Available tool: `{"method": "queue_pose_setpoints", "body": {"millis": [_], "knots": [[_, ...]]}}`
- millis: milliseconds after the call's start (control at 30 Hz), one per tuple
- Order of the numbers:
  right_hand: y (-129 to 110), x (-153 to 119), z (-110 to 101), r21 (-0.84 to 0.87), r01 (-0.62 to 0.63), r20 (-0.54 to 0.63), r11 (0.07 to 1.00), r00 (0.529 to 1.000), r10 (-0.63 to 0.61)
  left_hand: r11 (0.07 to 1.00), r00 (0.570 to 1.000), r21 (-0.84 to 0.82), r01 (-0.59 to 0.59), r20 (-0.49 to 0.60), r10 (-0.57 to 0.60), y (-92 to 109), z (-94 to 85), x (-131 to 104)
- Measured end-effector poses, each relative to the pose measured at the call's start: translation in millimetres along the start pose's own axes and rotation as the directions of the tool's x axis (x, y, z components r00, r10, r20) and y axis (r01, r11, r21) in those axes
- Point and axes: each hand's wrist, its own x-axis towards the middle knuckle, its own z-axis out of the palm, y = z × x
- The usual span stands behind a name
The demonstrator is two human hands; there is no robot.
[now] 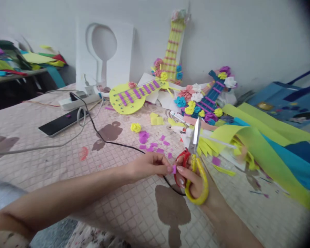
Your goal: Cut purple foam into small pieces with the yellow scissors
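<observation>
My left hand (153, 164) is closed in a pinch on a small piece of purple paper (174, 169). The thumb and fingertips of my right hand (195, 181) touch the same piece from the other side. Hanging on my right hand is a pair of scissors (195, 137), one handle yellow and one red, blades pointing up and away from me. Small purple paper scraps (155, 148) lie scattered just beyond my hands. Past them rest a purple paper flower (144, 136) and a yellow paper flower (135, 127).
A yellow paper guitar (127, 99) lies behind; decorated paper instruments (208, 100) lean by the wall. Yellow-green paper sheets (263, 144) spread over the right side. A phone (62, 121), a power strip (79, 100) and a black cable (119, 143) occupy the left.
</observation>
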Motion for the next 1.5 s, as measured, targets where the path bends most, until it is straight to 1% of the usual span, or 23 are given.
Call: {"method": "queue_pose_setpoints", "body": {"millis": [133,333,533,700,800,867,967,1033,1067,1133,1200,1300,1367,1433,1500], "knots": [[2.5,-0.1,-0.9,-0.004,-0.025,-0.001,1.0,1.0,0.025,0.999,1.0,-0.028,-0.019,0.012,0.019,0.3,0.2,-0.1],[-0.1,-2.9,0.8,-0.029,-0.071,-0.026,0.997,0.997,0.07,0.999,1.0,-0.025,0.02,0.014,-0.02,0.7,0.4,-2.1],[0.1,-2.8,0.6,0.012,-0.064,-0.011,0.998,0.998,0.064,0.997,0.998,-0.042,0.058,0.015,-0.057,0.9,1.0,-3.2],[1.7,0.1,-1.8,-0.036,-0.043,-0.01,0.998,0.999,0.043,0.999,0.999,-0.02,0.042,0.013,-0.042,0.7,0.9,-1.7],[-3.0,0.2,1.2,-0.067,-0.033,-0.032,0.997,0.999,0.03,0.995,0.998,0.081,-0.059,0.017,0.057,0.5,1.3,-1.9],[-7.7,-0.9,4.6,-0.091,-0.046,-0.053,0.995,0.998,0.041,0.959,0.986,0.234,-0.159,-0.015,0.167,0.3,2.4,-3.6],[-13.6,-3.6,9.8,-0.145,-0.061,-0.077,0.988,0.996,0.05,0.822,0.938,0.502,-0.268,-0.06,0.343,-0.1,4.9,-7.6],[-15.5,-5.0,12.1,-0.171,-0.06,-0.084,0.983,0.995,0.047,0.742,0.909,0.597,-0.304,-0.05,0.413,-0.2,6.2,-9.5],[-15.7,-5.4,12.8,-0.179,-0.058,-0.087,0.982,0.995,0.043,0.726,0.905,0.615,-0.308,-0.047,0.423,-0.2,6.5,-10.0],[-15.5,-5.7,13.4,-0.187,-0.064,-0.102,0.98,0.994,0.046,0.735,0.913,0.611,-0.292,-0.052,0.406,0.1,6.4,-9.7],[-14.7,-5.6,12.9,-0.189,-0.078,-0.117,0.979,0.992,0.056,0.789,0.934,0.559,-0.255,-0.067,0.35,0.5,5.2,-8.0],[-13.9,-5.3,11.6,-0.191,-0.09,-0.11,0.978,0.991,0.07,0.915,0.974,0.368,-0.167,-0.079,0.21,1.3,2.4,-4.1],[-14.1,-5.5,11.4,-0.187,-0.083,-0.084,0.979,0.994,0.068,0.966,0.989,0.241,-0.096,-0.089,0.12,1.9,0.9,-1.8],[-14.9,-5.9,12.2,-0.179,-0.076,-0.056,0.981,0.996,0.067,0.981,0.991,0.186,-0.063,-0.107,0.084,2.9,0.4,-0.7],[-15.7,-6.5,14.0,-0.179,-0.082,-0.054,0.98,0.996,0.073,0.981,0.988,0.182,-0.072,-0.121,0.095,4.0,1.0,-0.9]]}}
